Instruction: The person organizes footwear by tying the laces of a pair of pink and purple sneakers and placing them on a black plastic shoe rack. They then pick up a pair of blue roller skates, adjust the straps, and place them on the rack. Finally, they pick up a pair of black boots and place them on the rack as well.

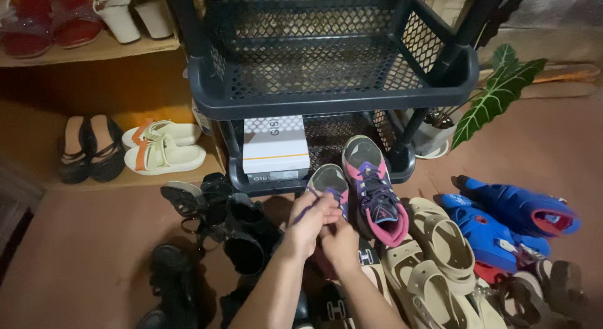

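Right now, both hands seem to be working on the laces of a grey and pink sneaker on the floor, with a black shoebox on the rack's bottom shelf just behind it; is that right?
Not quite: the shoebox on the dark rack's bottom shelf is white, not black, as the head view shows. The rest holds: the left hand and right hand are together at the laces of the grey and pink sneaker on the floor, just in front of that box.

A dark plastic mesh rack (333, 96) stands on reddish-brown floor (81, 253) beside wooden shelves (94, 52).

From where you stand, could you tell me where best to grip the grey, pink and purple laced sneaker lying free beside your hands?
Probably the grey, pink and purple sneaker by its open pink collar, from above: it stands upright, opening nearest you.
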